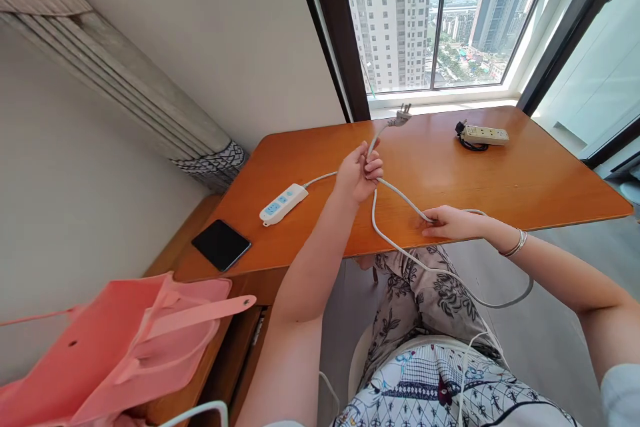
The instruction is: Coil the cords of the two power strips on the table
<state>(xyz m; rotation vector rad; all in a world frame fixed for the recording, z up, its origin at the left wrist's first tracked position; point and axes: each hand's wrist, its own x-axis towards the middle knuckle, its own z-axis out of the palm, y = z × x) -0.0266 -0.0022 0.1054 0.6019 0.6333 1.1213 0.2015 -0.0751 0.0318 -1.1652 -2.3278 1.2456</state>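
The room was brightly lit by daylight from the window [400, 33], whose sill [445, 107] was bleached nearly white. A soft sheen was cast on the table [420, 157]; the left wall [75, 213] was left dimmer. The plug [400, 117] was rendered clearly, while the bag [120, 320] was stretched near the edge.

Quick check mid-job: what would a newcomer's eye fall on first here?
First, the white cord, its plug standing up above the left hand and its length running to the right hand over the table. Then the large pink bag at lower left, and the bright window beyond the far edge.
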